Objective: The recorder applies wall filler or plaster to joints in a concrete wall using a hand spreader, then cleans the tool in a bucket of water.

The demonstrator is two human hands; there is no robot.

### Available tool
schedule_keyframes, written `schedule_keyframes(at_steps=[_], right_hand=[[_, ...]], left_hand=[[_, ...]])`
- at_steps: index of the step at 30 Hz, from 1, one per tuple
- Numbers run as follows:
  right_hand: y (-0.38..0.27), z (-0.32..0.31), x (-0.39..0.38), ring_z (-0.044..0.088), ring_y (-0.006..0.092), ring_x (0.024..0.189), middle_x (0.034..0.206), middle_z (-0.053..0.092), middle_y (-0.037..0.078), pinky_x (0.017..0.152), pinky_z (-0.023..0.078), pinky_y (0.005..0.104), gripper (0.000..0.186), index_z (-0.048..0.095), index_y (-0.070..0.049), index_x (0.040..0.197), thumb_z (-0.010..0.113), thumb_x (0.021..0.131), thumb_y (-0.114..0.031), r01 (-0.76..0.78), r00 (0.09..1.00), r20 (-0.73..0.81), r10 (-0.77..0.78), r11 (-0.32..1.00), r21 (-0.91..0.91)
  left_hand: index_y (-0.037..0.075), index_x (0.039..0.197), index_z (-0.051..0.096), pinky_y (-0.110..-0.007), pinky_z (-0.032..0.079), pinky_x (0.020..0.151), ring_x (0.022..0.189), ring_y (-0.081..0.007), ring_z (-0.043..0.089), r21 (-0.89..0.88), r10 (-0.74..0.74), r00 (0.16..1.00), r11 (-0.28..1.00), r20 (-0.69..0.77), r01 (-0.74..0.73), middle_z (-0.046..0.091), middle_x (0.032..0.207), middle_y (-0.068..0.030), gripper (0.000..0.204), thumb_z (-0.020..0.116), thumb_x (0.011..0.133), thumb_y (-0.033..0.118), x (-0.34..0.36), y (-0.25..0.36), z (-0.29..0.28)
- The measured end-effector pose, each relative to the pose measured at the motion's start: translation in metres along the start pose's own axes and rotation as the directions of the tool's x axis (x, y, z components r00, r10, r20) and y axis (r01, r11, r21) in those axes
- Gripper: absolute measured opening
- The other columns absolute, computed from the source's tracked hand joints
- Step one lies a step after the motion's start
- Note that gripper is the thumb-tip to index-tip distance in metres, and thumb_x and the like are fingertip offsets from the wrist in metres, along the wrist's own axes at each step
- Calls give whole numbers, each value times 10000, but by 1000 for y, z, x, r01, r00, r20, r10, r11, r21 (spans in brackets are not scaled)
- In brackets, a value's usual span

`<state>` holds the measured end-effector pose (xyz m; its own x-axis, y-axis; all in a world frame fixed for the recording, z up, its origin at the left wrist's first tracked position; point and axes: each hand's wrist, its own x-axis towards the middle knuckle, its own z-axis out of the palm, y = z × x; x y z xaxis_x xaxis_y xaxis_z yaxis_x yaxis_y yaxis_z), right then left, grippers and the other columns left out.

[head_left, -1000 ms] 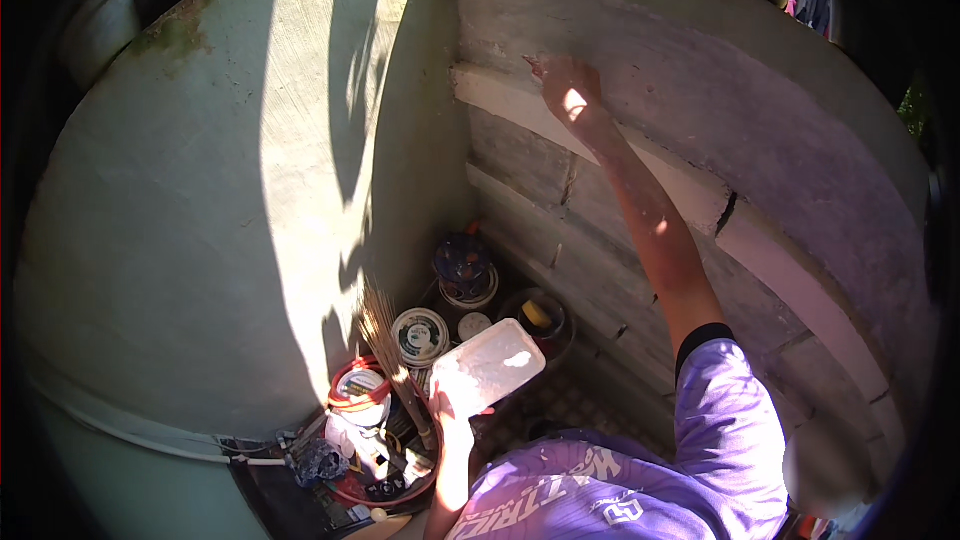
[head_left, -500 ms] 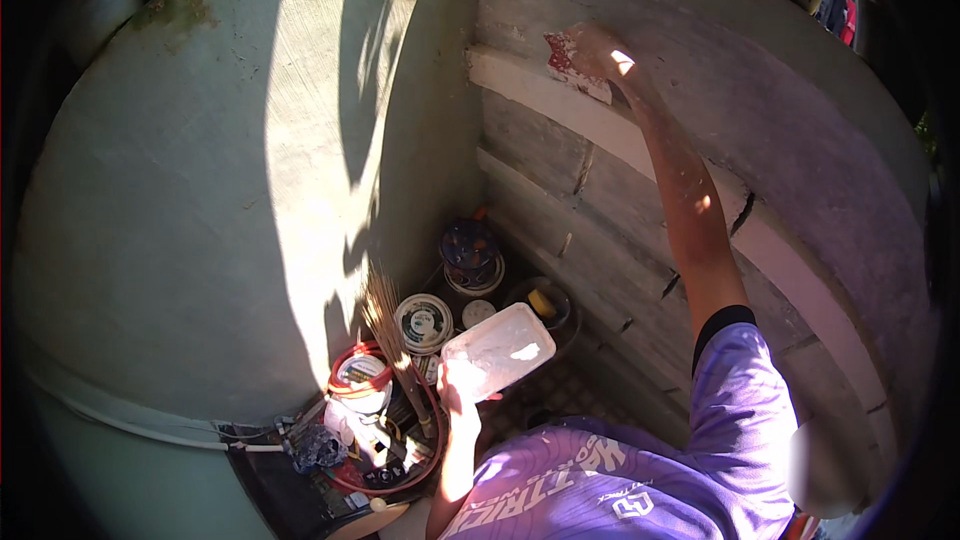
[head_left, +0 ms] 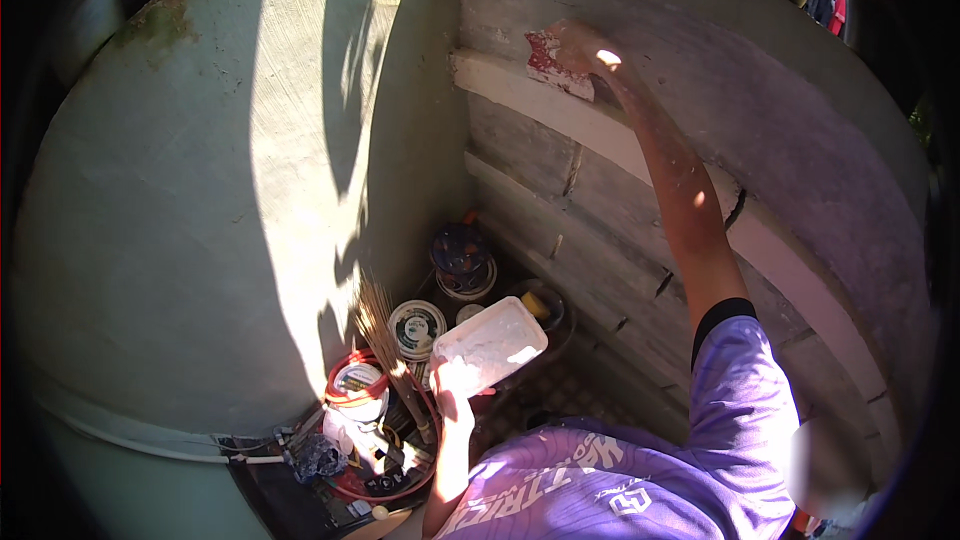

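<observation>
My right hand (head_left: 577,46) reaches up to the wall on the right. Its fingers are closed on a flat red scraper (head_left: 546,58) smeared with white, which lies against the wall just over a pale ledge (head_left: 600,118). Low in the middle, my left hand (head_left: 453,378) grips the near left end of a shallow white plastic tray (head_left: 492,345). White paste coats the inside of this tray, and a bright sun patch falls on it. The far fingers of my left hand are hidden under the tray.
Below the tray's left side stand a lidded tub (head_left: 417,329), a bundle of thin sticks (head_left: 390,350) and a red hose (head_left: 365,392) among clutter. A dark patterned container (head_left: 461,250) sits in the corner, and a yellow sponge-like piece (head_left: 537,304) lies in a basin. The left wall (head_left: 170,240) curves close by.
The whole view has shifted slightly, so the walls and containers appear a little further left. Both hands keep their grips, and the scraper stays at nearly the same spot above the ledge.
</observation>
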<state>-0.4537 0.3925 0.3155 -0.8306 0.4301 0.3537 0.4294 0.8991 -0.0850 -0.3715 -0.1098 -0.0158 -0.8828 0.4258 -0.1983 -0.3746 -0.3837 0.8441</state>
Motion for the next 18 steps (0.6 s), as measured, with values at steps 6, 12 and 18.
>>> schedule_keyframes(at_steps=[6,12,18], right_hand=[[49,36,14,647,371,947,1014,658,251,818,523,426,466,602,37,1151,538,691,0,270,959,-143,-243,939,212],[80,43,29,643,376,947,1028,655,245,831,518,424,461,605,24,1156,533,701,0,200,979,-59,-193,966,164],[27,-2,-12,646,339,849,961,665,203,750,504,419,357,618,34,1097,539,768,-80,146,986,-95,-135,982,116]], left_hand=[[39,1197,532,-372,508,817,919,-215,594,89,-114,993,990,20,111,580,1043,-88,401,447,945,340,2,-9,-14],[40,1201,535,-379,487,859,980,-224,576,68,-142,987,987,-75,147,571,1091,-92,421,441,962,374,1,-18,-20],[59,1115,546,-350,512,778,905,-198,594,87,-88,992,992,-89,96,590,1019,-84,347,423,967,348,1,-11,-21]])
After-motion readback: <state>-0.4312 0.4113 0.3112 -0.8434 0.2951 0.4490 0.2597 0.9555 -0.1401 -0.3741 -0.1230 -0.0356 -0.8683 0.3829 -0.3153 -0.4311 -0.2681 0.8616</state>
